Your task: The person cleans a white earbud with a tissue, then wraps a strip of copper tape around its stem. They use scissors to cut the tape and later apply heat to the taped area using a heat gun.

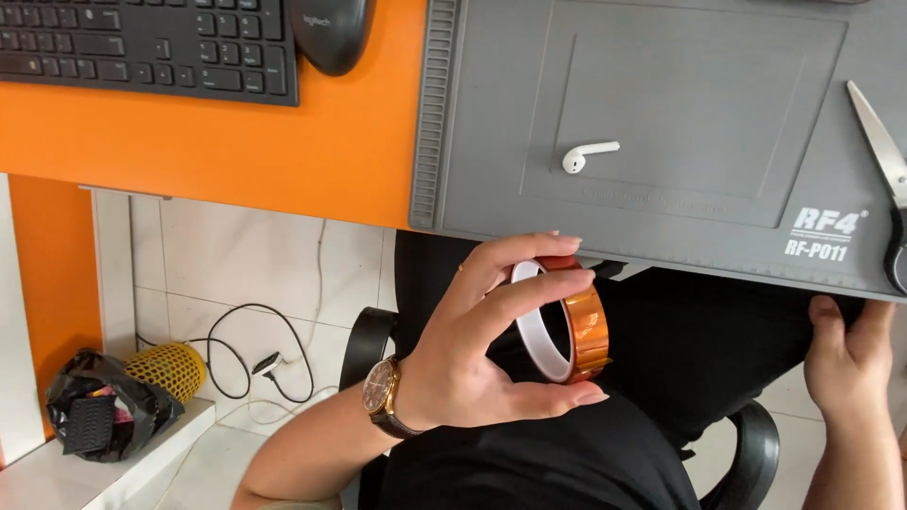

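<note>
A roll of amber heat-resistant tape with a white inner core sits low in the middle of the frame, held on edge so its open ring faces partly toward the camera. The left hand has it in a curled grip: the thumb presses the bottom of the roll and the fingers arch over the top and front, closed around the ring. A wristwatch with a round gold-toned face and a dark strap is on that wrist. The roll hangs above the person's lap, which is clothed in black, just below the near edge of the bench.

At the lower right of the frame the right hand touches the near edge of the grey work mat, fingertips up against it; whether it grips the edge I cannot tell, and it holds no loose thing.

The mat covers the upper right of the frame. On it, near the centre, lies a single white wireless earbud. A pair of scissors lies at the right edge, blades pointing up-left.

The orange bench fills the upper left, carrying a black keyboard and a black mouse.

Below, parts of a black chair show, and on the tiled floor at lower left are a thin black cable, a yellow mesh item and a black plastic bag.
</note>
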